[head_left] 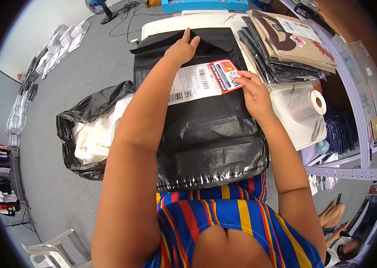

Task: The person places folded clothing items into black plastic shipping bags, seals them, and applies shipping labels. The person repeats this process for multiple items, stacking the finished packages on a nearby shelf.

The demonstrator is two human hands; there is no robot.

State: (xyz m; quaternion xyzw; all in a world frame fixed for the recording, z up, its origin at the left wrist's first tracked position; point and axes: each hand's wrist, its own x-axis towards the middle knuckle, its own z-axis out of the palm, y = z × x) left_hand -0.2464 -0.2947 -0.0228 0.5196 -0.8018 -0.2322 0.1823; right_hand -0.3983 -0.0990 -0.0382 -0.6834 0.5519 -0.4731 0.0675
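Observation:
A black plastic mailer bag lies flat before me, its near edge hanging toward my lap. On its upper part sits a white shipping label with barcodes. A red, blue and white card or sticker lies against the label's right end. My right hand pinches that card's right edge between thumb and fingers. Across the bag's far flap rests my left hand, index finger and thumb stretched apart, the other fingers partly hidden. The flap is creased under it.
A stack of packed parcels stands on the white table at the right, beside a label roll. Left of the table is a black bag of white material. A fan and cables are beyond. Another person sits at lower right.

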